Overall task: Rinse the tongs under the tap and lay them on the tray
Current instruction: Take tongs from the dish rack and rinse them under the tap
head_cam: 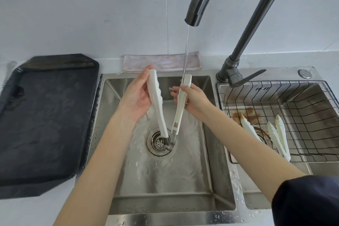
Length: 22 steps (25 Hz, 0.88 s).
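Head view, tongs splayed (hinge down) — 2 hands, left hand, right hand.

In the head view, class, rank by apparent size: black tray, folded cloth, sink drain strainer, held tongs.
1. Black tray
2. Held tongs and folded cloth: too alike, and at different distances, so unranked
3. Sink drain strainer

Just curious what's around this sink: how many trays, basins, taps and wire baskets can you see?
Tray: 1
Basins: 2
Tap: 1
Wire basket: 1
Total: 5
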Tool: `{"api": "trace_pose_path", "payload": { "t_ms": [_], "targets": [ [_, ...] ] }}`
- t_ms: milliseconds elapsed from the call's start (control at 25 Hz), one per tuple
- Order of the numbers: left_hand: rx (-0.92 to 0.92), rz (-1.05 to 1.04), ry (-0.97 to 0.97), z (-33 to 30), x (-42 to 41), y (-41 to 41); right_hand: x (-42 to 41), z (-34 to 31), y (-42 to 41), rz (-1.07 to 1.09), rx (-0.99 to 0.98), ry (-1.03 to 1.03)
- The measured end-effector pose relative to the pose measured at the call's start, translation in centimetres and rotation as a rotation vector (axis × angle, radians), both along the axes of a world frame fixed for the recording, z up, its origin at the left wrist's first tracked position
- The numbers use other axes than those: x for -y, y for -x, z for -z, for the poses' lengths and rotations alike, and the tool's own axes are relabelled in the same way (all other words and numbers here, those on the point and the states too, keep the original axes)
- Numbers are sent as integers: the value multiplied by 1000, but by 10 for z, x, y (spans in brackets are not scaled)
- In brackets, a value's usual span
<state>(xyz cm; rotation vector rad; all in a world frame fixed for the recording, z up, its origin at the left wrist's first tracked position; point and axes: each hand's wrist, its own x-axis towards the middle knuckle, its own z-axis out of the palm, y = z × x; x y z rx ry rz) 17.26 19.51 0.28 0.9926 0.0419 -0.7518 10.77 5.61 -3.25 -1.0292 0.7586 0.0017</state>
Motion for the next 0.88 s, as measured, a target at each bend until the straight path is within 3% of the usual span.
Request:
{"api": "trace_pose_path", "payload": {
  "t_ms": [240,400,680,880],
  "targets": [
    [-185,-260,93,21,-17,-9,-6,-10,-16,-9,29,-8],
    [-156,-310,-46,33,-15,-10,-7,-9,-19,34,-100,122],
    [68,-49,-371,67,-16,20,-9,21,-8,44,-238,103],
    [-26,18,-536,103,-20,40,-12,69,8,-12,-391,117]
  ]
}}
